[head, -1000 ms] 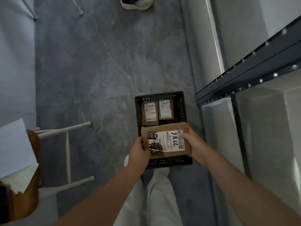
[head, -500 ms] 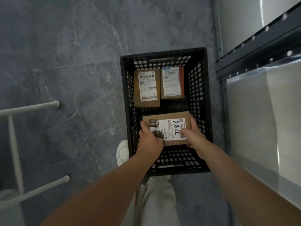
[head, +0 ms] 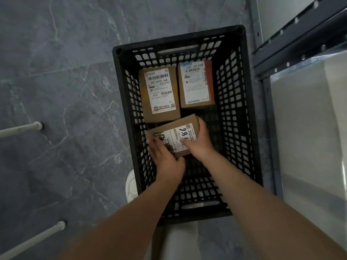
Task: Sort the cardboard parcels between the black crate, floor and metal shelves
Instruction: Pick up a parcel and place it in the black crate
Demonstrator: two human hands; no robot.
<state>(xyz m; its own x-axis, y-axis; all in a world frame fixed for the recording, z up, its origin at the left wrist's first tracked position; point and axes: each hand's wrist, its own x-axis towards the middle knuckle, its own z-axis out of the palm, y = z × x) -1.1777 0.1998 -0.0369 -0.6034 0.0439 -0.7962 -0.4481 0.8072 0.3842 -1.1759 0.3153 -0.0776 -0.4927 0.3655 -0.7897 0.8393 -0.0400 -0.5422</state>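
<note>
A black slatted crate (head: 242, 113) stands on the grey floor. Two labelled cardboard parcels lie flat at its far end: one on the left (head: 159, 92), one with a red edge on the right (head: 196, 84). A third parcel (head: 176, 134) with a handwritten label lies tilted in the crate's middle, just in front of them. My left hand (head: 165, 156) holds its near left corner. My right hand (head: 199, 141) grips its right end, thumb on the label. Whether this parcel rests on the crate bottom I cannot tell.
Dark metal shelving (head: 293, 44) with pale shelf boards runs along the right of the crate. Two white tube legs (head: 20, 129) stick in from the left. A white shoe (head: 131, 186) shows beside the crate's near left corner.
Both hands have lowered the handwritten-label parcel from above the crate's rim down into the crate, turning it slightly. The view has moved closer to the crate.
</note>
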